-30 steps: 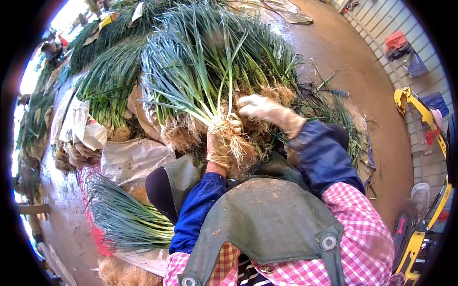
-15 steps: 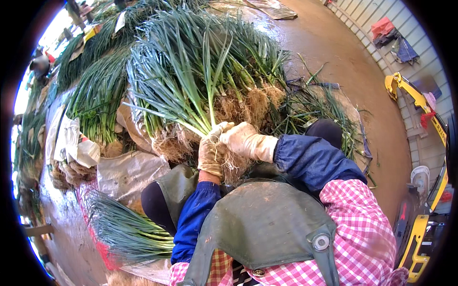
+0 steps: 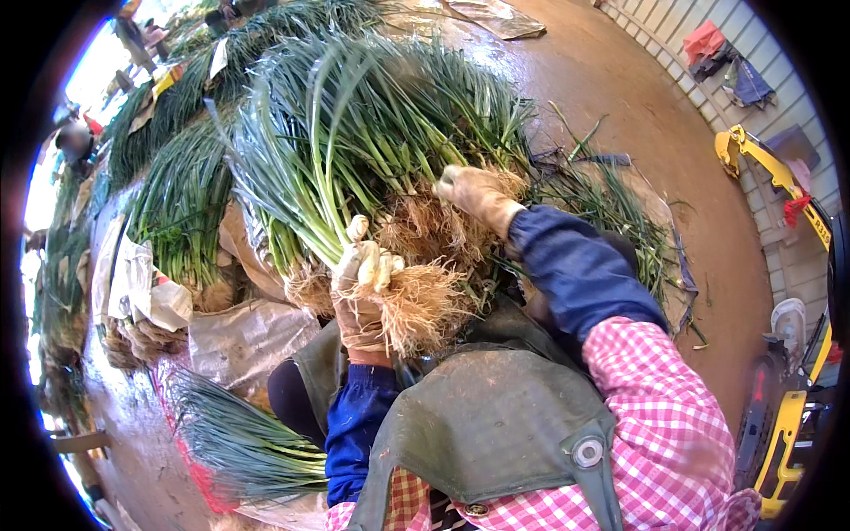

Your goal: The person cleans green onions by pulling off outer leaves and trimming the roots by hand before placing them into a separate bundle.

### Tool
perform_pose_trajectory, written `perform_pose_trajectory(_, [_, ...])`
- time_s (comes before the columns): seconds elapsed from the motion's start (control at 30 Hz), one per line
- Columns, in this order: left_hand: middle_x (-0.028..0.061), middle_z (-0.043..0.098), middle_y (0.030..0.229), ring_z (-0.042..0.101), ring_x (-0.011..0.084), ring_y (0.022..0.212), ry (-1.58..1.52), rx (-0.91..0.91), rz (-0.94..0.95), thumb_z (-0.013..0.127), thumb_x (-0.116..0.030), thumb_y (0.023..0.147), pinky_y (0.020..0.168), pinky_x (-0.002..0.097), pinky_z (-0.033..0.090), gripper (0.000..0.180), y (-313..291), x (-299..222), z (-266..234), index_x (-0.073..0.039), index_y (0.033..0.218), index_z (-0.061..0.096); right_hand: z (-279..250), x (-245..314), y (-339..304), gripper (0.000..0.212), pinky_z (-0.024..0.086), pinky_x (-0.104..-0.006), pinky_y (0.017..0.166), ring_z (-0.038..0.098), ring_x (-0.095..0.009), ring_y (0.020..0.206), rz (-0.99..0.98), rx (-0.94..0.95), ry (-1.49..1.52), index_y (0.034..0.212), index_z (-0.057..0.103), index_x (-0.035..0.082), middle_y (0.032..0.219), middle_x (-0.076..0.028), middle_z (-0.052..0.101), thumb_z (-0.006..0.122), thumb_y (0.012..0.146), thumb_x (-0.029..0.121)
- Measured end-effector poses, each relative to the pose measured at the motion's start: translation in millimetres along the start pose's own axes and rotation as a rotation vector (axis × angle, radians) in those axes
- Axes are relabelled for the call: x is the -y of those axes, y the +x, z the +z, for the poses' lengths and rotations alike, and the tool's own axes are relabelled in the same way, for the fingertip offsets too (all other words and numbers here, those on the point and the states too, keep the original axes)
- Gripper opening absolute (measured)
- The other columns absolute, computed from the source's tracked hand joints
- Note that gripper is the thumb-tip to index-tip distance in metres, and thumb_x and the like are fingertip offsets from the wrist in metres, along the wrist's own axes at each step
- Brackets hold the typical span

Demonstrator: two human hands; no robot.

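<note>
My gloved left hand [image 3: 357,314] is closed round a small bunch of green onions [image 3: 329,208] just above its roots. The leaves lean up and to the left, and pale tangled roots hang out to the right of my fist. My gloved right hand [image 3: 481,193] is at the big heap of green onions [image 3: 443,97] in front of me, its fingers curled in against the stalks and roots. What lies inside those fingers is hidden.
A tied bundle of green onions [image 3: 248,434] lies at lower left on red netting. More heaps [image 3: 181,177] stretch away at left, beside pale sacking [image 3: 252,341]. Loose leaves [image 3: 611,208] litter the right. Yellow machinery [image 3: 784,181] stands near the wall.
My hands have come apart. The left has moved left and down with the bunch, its roots now swung to the right. My right hand has gone up and right to the heap.
</note>
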State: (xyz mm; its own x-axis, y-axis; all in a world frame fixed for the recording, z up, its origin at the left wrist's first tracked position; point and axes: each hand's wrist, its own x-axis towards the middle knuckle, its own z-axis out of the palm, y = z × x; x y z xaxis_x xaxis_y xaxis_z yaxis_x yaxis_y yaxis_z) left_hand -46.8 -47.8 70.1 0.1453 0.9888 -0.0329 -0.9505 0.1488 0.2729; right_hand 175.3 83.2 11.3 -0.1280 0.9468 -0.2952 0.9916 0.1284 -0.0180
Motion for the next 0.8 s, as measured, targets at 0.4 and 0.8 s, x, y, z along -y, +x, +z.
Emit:
perform_pose_trajectory(0.4, [0.0060, 0.064, 0.086, 0.063, 0.0116, 0.074, 0.116, -0.192, -0.220, 0.062, -0.012, 0.089, 0.062, 0.0219, 0.054, 0.016, 14, 27, -102, -0.001, 0.100, 0.060, -25, 63, -10, 0.019, 0.039, -0.0167, 0.042, 0.047, -0.003, 0.046, -0.463, 0.295, 1.549, 0.093, 0.062, 0.003, 0.076, -0.003, 0.066, 0.056, 0.094, 0.021])
perform_pose_trajectory(0.8, [0.0135, 0.065, 0.079, 0.062, 0.0233, 0.063, 0.117, -0.287, -0.350, 0.062, -0.014, 0.088, 0.053, 0.0315, 0.052, 0.016, 16, 49, -83, -0.003, 0.099, 0.056, -4, 72, 41, 0.026, 0.046, -0.0309, 0.067, 0.059, -0.018, 0.073, -0.079, -0.215, 1.047, 0.086, 0.060, 0.001, 0.080, -0.007, 0.062, 0.063, 0.087, 0.028])
